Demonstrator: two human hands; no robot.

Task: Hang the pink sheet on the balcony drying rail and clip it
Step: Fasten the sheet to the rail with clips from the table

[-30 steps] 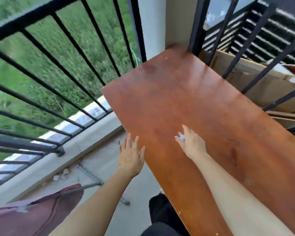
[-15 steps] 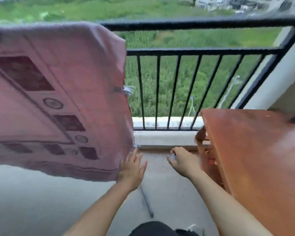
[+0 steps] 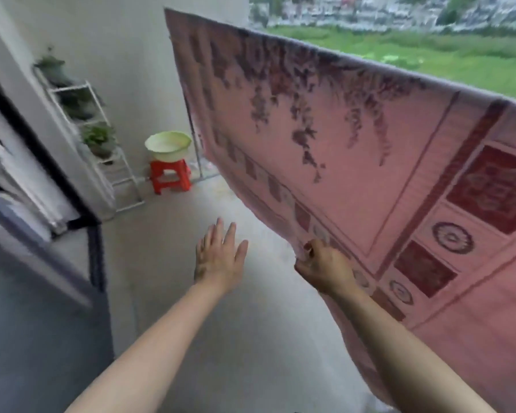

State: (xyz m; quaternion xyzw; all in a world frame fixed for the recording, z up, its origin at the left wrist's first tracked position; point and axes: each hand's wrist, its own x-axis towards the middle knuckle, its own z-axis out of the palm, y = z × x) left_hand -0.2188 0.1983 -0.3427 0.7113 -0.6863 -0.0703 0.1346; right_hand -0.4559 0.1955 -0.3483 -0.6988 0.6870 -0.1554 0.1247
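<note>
At the far left, a dark-framed sliding door (image 3: 42, 162) borders the balcony floor (image 3: 167, 263). Next to it, a white wire shelf (image 3: 102, 150) carrying potted plants (image 3: 97, 138) stands against the wall. Right of the shelf, a red plastic stool (image 3: 169, 177) supports a pale green basin (image 3: 168, 145). In the lower centre, the left hand (image 3: 218, 257) is extended palm down over the floor, fingers spread wide, holding nothing and clear of the fabric. Just to its right, the right hand (image 3: 325, 268) is closed into a fist at the lower hem of the pink sheet (image 3: 370, 162); whether it grips the hem or a small item cannot be determined. The sheet occupies the right half of the view, draped over a support concealed beneath its top fold. Its long axis runs along that top edge, from upper centre near the wall toward the right border, descending in the frame. The patterned face points toward the camera, and the hem hangs free above the floor.
</note>
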